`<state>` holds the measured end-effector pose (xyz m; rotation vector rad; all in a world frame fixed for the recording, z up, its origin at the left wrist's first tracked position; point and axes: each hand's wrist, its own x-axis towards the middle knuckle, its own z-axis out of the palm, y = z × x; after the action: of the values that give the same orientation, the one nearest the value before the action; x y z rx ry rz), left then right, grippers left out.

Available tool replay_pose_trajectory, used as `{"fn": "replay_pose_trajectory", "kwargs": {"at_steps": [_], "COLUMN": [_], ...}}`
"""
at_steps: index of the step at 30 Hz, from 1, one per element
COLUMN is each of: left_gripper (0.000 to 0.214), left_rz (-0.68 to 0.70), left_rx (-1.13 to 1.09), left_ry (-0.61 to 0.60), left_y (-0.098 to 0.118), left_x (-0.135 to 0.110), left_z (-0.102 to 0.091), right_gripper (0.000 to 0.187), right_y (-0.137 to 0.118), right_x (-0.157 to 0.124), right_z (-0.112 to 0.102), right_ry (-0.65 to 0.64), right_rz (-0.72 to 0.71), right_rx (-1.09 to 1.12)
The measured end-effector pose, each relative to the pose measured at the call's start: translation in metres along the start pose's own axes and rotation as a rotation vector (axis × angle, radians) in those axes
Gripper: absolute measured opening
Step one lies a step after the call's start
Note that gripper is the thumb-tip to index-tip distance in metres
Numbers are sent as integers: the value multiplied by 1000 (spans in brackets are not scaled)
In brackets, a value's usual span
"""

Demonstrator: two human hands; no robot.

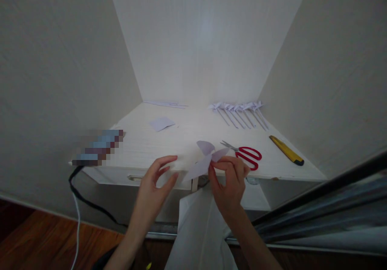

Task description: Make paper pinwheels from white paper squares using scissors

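Observation:
A white paper pinwheel (199, 168) with curled blades is pinched at its middle by the thumb and fingertips of my right hand (228, 181), above the desk's front edge. My left hand (155, 181) is just left of it, with thumb and fingers parted and nothing between them. Red-handled scissors (248, 153) lie just beyond my right hand, blades pointing left. Farther back on the desk rests a small stack of white paper squares (162, 123). Several finished-looking paper pinwheels on sticks (238, 113) lie in a row at the back right.
Thin white paper sticks (166, 104) lie at the back left of the white desk (136, 145). A yellow utility knife (286, 150) is near the right edge. At the left edge, a blurred-out object (98, 147) sits beside a black cable (90, 205). Walls enclose the desk.

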<state>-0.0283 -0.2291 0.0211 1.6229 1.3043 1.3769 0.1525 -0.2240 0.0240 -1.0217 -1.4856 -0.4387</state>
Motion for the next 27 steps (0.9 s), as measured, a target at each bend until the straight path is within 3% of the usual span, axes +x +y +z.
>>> {"fn": "replay_pose_trajectory", "kwargs": {"at_steps": [4,7,10,14,18,22,27], "left_gripper": [27,29,29,31,35,35,33], "left_rz": [99,151,221,316,398,416,400], "left_rx": [355,469,608,759,890,995,1050], "left_ry": [-108,-137,-161,-238,-258,-254,-300], "left_y": [-27,-42,-56,-76,-102,-128,-149], "left_x": [48,104,169,249,314,366,400], "left_z": [-31,-46,-47,-28,2,30,57], "right_gripper": [13,12,9,5,5,8,9], "right_y": [24,50,79,113,138,151,148], "right_x": [10,26,49,74,77,71,65], "right_z": [3,13,36,84,122,131,132], "right_ry": [45,33,-3,34,95,171,62], "right_rz": [-46,-78,-112,-92,3,110,76], "right_rx": [-33,-42,-37,-29,-18,-24,-46]}}
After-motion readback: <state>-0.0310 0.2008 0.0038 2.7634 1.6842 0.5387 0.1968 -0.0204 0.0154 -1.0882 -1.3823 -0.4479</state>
